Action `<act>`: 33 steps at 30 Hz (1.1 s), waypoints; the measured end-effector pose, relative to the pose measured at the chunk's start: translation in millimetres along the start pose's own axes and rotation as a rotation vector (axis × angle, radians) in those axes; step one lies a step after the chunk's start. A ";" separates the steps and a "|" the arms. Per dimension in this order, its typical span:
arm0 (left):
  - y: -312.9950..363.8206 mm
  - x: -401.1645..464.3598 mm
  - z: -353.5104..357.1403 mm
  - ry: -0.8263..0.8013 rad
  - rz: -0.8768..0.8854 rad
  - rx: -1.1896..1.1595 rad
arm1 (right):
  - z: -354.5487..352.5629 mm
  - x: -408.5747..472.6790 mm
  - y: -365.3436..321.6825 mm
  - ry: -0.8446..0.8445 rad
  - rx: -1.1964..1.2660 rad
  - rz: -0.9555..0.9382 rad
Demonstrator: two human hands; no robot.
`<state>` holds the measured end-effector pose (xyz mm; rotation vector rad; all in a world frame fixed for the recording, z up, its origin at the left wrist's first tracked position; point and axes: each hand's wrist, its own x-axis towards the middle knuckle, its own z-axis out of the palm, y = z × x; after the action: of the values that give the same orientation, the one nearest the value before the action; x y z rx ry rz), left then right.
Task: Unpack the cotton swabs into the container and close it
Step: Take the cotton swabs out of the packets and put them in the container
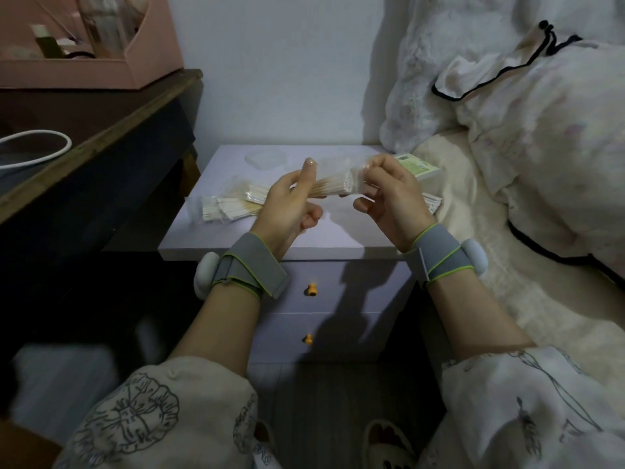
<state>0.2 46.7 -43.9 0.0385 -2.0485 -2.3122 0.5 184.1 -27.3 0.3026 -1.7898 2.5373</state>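
Both hands are holding a clear packet of cotton swabs (333, 185) above the table (338, 233): left hand (289, 206) pinching one end, right hand (389, 201) gripping the other. More swab packets (226, 206) are lying by the left edge, a clear container (265, 159) near the back edge.

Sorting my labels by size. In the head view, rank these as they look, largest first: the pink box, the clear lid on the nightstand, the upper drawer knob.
1. pink box
2. clear lid
3. upper drawer knob
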 end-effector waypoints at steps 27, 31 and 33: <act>-5.7 4.0 -3.1 0.078 0.104 -0.192 | -4.3 2.8 17.4 0.051 -0.289 0.014; -5.3 3.3 -0.2 0.087 0.108 -0.208 | -5.2 2.7 17.7 0.044 -0.241 0.023; -4.7 3.6 0.5 0.095 0.103 -0.218 | -5.0 2.3 17.3 0.025 -0.169 0.042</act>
<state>-3.5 47.5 -48.5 0.0332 -1.7038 -2.4044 -4.7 182.7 -44.7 0.2295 -2.0049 2.3832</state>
